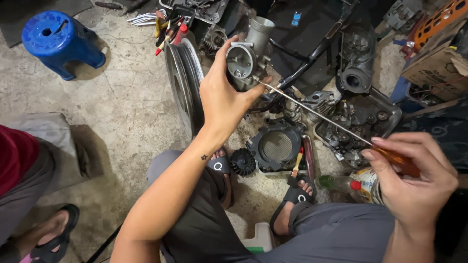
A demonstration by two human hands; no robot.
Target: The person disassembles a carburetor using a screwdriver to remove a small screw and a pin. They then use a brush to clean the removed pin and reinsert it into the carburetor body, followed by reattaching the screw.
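Note:
My left hand (225,97) is raised over the floor and grips a grey metal carburettor (249,52) from below and behind. My right hand (414,180) holds the orange handle of a long thin screwdriver (317,113). Its shaft runs up and to the left, and the tip touches the carburettor's lower right side next to my left thumb. I sit low with my knees apart and black sandals (292,197) on my feet.
A motorcycle wheel (184,83) stands on edge left of my hand. Engine parts lie in a metal tray (390,117), with a round black cover (275,146) nearby. A blue stool (58,41) sits far left. Another person's leg (29,195) is at the lower left.

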